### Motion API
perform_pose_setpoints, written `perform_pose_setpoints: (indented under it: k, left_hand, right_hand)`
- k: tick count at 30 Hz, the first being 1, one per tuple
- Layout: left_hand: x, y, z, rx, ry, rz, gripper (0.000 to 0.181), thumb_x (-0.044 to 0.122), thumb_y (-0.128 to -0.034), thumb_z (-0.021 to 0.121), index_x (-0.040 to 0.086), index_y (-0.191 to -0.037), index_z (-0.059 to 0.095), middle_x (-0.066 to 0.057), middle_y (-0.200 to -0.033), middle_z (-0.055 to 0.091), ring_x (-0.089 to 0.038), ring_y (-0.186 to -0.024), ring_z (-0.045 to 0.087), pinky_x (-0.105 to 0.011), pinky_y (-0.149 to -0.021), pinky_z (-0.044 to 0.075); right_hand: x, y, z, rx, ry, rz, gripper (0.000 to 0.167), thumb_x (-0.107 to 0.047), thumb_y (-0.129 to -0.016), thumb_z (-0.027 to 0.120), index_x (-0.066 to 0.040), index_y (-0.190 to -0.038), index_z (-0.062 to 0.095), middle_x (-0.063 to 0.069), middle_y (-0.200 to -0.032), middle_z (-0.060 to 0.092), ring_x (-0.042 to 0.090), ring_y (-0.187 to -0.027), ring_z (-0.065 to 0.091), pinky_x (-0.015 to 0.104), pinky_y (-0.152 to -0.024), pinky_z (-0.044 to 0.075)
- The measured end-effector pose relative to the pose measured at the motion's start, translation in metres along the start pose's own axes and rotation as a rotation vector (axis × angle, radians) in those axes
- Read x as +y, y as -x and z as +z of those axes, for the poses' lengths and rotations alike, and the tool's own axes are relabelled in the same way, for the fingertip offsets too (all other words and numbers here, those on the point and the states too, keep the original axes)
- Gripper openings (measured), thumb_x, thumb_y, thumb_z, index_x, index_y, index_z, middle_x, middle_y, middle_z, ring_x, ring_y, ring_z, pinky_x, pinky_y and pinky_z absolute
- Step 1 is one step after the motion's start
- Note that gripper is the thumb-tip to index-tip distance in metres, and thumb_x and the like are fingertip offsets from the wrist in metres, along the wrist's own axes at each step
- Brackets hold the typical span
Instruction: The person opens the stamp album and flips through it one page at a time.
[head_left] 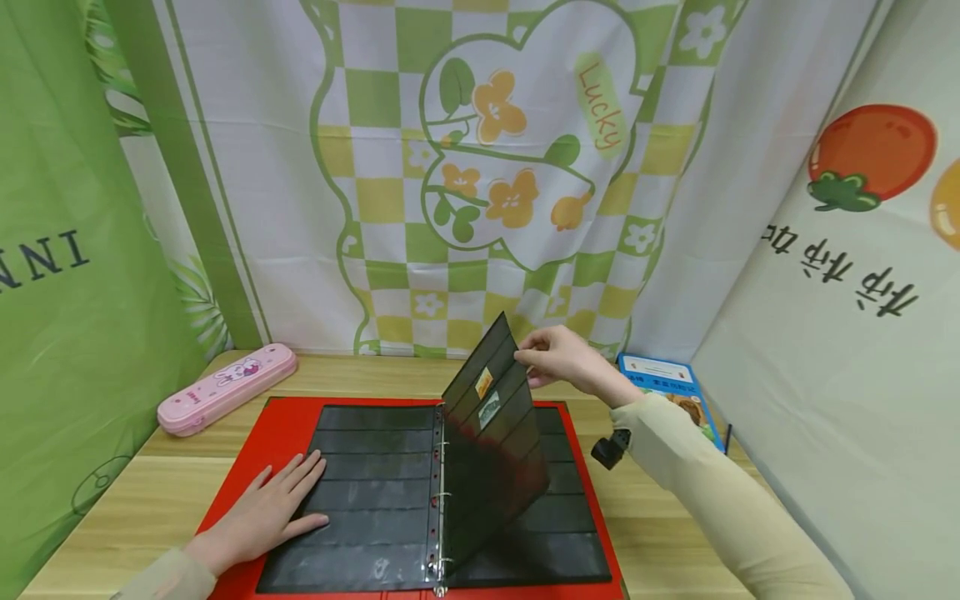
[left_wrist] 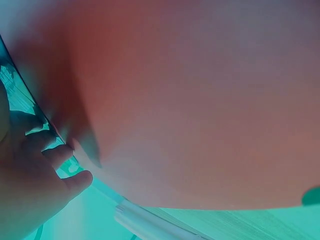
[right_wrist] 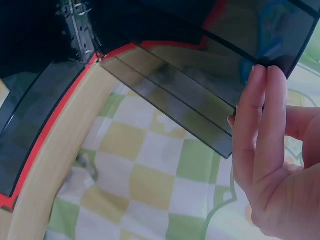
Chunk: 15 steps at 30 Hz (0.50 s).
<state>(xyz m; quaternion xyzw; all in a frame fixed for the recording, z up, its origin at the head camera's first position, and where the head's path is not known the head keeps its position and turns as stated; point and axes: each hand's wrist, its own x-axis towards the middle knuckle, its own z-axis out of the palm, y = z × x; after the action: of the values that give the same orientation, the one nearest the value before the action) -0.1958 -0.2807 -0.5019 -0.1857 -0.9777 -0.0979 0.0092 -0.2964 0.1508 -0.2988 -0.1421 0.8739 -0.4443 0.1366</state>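
Observation:
A red ring binder (head_left: 270,425) lies spread on the table, with black pocket pages on metal rings (head_left: 442,492). My right hand (head_left: 558,358) pinches the outer edge of one black stamp page (head_left: 495,450), which stands up from the rings. Two small stamps, one orange-yellow (head_left: 483,382) and one grey-green (head_left: 489,410), sit in its upper pockets. In the right wrist view, the right hand (right_wrist: 272,150) has its fingers and thumb on either side of this see-through page (right_wrist: 190,100). My left hand (head_left: 270,508) rests with extended fingers on the left black page (head_left: 367,500). The tinted left wrist view is mostly blurred.
A pink pencil case (head_left: 227,389) lies at the back left of the wooden table (head_left: 127,500). Beyond the right forearm are a blue book (head_left: 671,383) and a dark pen-like stick (head_left: 727,438). Patterned cloth (head_left: 390,208) hangs behind the table and at both sides.

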Motion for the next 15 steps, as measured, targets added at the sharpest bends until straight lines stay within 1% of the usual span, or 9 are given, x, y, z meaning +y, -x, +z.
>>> perform_pose_setpoints:
  k: [7,13,15]
  left_hand:
    - [0.001,0.001,0.0,0.006,-0.011,0.006,0.089,0.071,-0.0872,0.053,0.008,-0.149,0.044,-0.013,-0.156,0.042,-0.042,-0.143,0.04,-0.07,-0.108,0.031]
    - [0.002,0.001,-0.001,-0.008,-0.011,0.005,0.09,0.071,-0.0869,0.053,0.008,-0.149,0.044,-0.014,-0.157,0.042,-0.042,-0.143,0.04,-0.07,-0.108,0.031]
    - [0.001,0.0,-0.002,-0.015,-0.011,0.004,0.09,0.072,-0.0866,0.053,0.007,-0.149,0.044,-0.014,-0.157,0.042,-0.042,-0.143,0.04,-0.071,-0.109,0.031]
  right_hand:
    - [-0.017,-0.008,0.009,-0.031,-0.04,-0.007,0.031,-0.013,-0.1,0.054,0.007,-0.124,0.06,0.011,-0.099,0.062,0.007,-0.069,0.064,0.025,-0.071,0.06]
    - [-0.024,-0.012,0.015,-0.049,-0.071,-0.008,0.03,-0.015,-0.101,0.054,0.007,-0.121,0.06,0.001,-0.078,0.056,0.006,-0.065,0.061,0.023,-0.069,0.059]
    - [-0.025,-0.013,0.017,-0.054,-0.082,-0.001,0.032,-0.016,-0.101,0.054,0.006,-0.123,0.059,0.001,-0.079,0.055,0.007,-0.067,0.061,0.024,-0.071,0.06]
